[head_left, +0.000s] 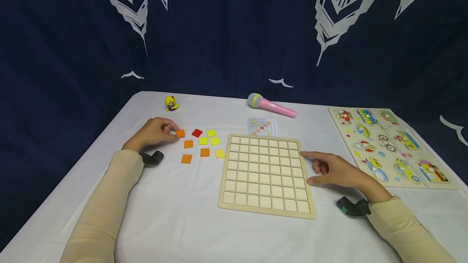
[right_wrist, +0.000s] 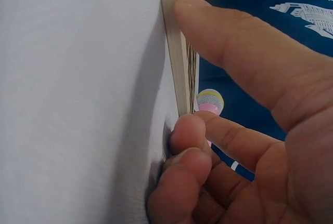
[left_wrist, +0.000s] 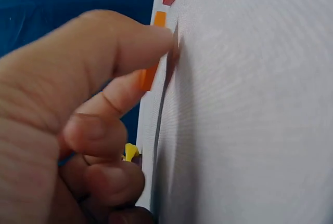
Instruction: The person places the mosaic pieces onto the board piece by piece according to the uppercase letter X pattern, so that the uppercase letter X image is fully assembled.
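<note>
A wooden grid board (head_left: 265,173) lies on the white cloth with all its squares empty. Left of it lie several loose tiles: orange (head_left: 188,144), yellow (head_left: 203,141) and one red tile (head_left: 196,133). My left hand (head_left: 174,130) pinches an orange tile (head_left: 180,133) at the group's left end; in the left wrist view that orange tile (left_wrist: 147,78) sits between thumb and finger. My right hand (head_left: 310,168) rests beside the board's right edge, straight index finger (right_wrist: 208,21) and thumb touching the board's rim (right_wrist: 174,47), the other fingers curled on the cloth.
A small colour-pattern card (head_left: 261,126) lies just behind the board, a pink toy microphone (head_left: 270,106) behind that. A yellow figurine (head_left: 170,103) stands at the back left. A vehicle puzzle board (head_left: 391,145) lies at the right. Dark blue curtain surrounds the table.
</note>
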Motion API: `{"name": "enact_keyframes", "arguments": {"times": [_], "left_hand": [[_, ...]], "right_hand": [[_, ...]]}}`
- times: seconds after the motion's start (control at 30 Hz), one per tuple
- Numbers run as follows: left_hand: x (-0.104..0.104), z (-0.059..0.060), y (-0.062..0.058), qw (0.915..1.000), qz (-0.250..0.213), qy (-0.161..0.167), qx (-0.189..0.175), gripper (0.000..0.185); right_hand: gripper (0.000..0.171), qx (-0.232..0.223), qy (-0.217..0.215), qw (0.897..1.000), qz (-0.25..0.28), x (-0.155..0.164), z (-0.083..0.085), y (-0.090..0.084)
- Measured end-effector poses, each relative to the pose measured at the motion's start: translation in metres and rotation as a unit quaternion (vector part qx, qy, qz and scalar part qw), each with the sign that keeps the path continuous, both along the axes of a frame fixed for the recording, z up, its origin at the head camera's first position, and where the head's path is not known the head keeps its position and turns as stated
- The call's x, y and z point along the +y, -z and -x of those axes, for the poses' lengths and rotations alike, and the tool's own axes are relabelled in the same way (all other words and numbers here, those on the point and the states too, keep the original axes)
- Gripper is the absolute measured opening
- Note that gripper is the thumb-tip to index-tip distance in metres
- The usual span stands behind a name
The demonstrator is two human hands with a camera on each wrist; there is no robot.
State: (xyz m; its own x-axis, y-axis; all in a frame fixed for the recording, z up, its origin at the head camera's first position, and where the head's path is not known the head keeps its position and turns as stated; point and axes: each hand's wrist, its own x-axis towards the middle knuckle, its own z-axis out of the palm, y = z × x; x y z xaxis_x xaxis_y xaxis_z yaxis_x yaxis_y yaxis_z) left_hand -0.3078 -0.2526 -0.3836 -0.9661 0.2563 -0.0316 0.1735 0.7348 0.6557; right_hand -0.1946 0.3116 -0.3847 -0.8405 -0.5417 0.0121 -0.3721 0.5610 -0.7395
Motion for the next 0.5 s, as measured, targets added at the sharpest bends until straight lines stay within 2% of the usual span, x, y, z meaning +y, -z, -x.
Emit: {"name": "enact_keyframes", "arguments": {"times": [0.1,0.3,0.5], "left_hand": [[0.002,0.000,-0.002,0.9999,-0.006,-0.004,0.007,0.031],[0.013,-0.004,-0.011,0.9994,-0.011,0.010,0.030,0.032],[0.031,-0.011,-0.021,0.9996,-0.005,0.019,0.019,0.034]], "right_hand": [[0.078,-0.004,0.002,1.000,0.000,0.000,0.000,0.000],[0.078,-0.007,0.004,1.000,-0.004,0.000,0.001,0.000],[0.078,-0.010,0.008,1.000,-0.010,-0.001,0.001,0.000]]}}
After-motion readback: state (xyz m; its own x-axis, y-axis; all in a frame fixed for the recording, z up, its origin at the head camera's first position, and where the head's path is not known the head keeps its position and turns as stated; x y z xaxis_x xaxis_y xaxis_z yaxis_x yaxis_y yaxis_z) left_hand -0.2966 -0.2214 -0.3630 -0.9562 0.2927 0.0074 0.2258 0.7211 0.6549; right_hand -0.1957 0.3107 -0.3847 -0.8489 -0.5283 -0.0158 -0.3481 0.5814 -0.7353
